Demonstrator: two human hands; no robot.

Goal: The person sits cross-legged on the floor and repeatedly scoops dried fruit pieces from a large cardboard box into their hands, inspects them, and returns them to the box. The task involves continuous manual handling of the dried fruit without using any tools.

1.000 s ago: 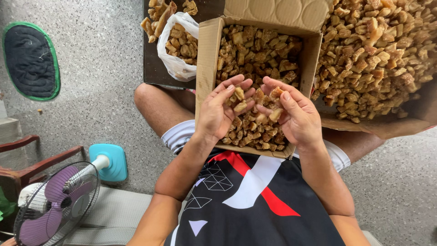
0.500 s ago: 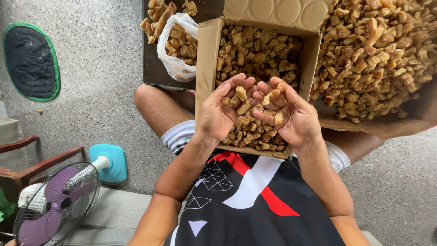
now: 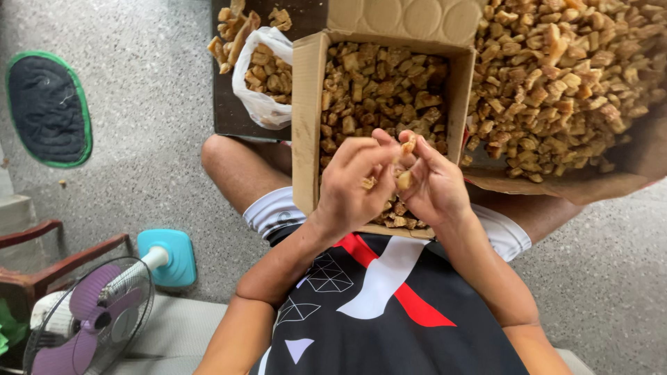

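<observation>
Since the earlier frame both palms have closed from open cupping: left hand (image 3: pixel 351 187) and right hand (image 3: pixel 434 184) now pinch small golden pieces (image 3: pixel 404 179) over the cardboard box (image 3: pixel 306 125) at 12 o'clock; advisable to keep hands above it.

Speckled floor (image 3: pixel 153 111) w/ oval mat (image 3: pixel 47 109), fan (image 3: pixel 90 316), dark tray (image 3: pixel 236 104), cardboard sheet (image 3: pixel 625 173).

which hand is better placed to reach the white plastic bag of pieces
Left. The left hand is on the same side as the white plastic bag, beyond the cardboard box wall. The right hand would probably have to cross over the left.
</observation>
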